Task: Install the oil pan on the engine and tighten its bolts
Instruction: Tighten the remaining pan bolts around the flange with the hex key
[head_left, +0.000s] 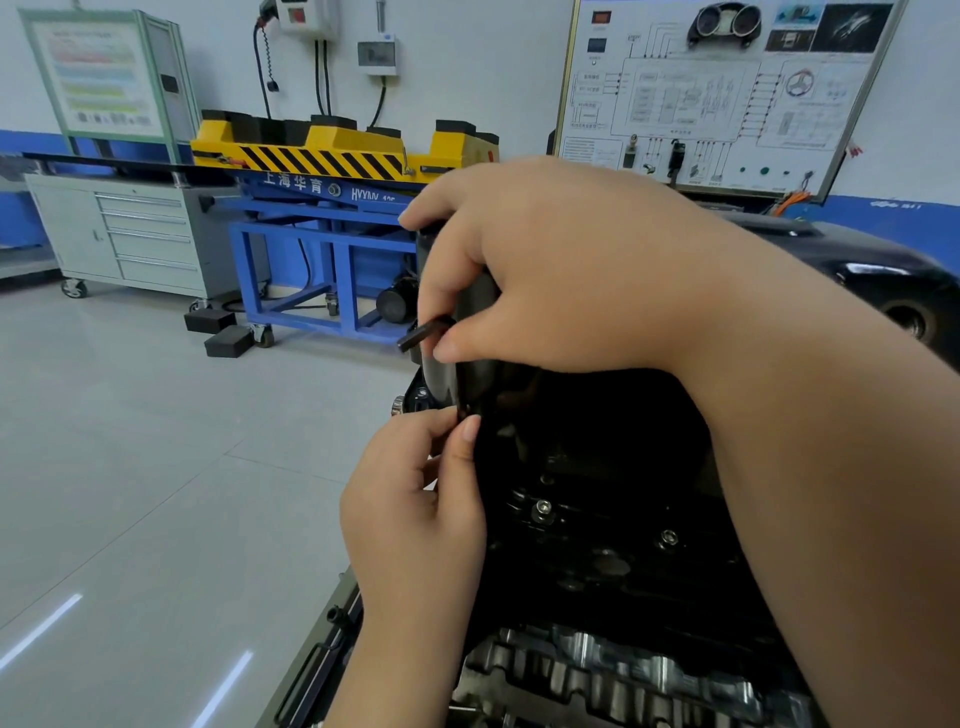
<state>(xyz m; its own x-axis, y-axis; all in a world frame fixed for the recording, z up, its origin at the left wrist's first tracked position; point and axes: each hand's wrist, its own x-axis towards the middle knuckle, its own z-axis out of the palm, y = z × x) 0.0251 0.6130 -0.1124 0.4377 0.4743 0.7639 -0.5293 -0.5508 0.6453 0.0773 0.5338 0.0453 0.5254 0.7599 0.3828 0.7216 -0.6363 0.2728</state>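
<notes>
Gripping the one dark oil pan at frame centre, the right hand curled its fingers round it, while the left hand below pinched a small dark piece at the pan's edge. Two bright bolt heads showed on the engine at lower right. Beyond, a glossy grey tiled floor carried one yellow-and-blue lift and one grey drawer cabinet.

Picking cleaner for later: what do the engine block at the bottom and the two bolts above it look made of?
Engine block: bare metal, likely cast aluminium; silvery, ribbed, with bright glints. Bolts: probably plated steel; small shiny silver heads against dark parts.
</notes>
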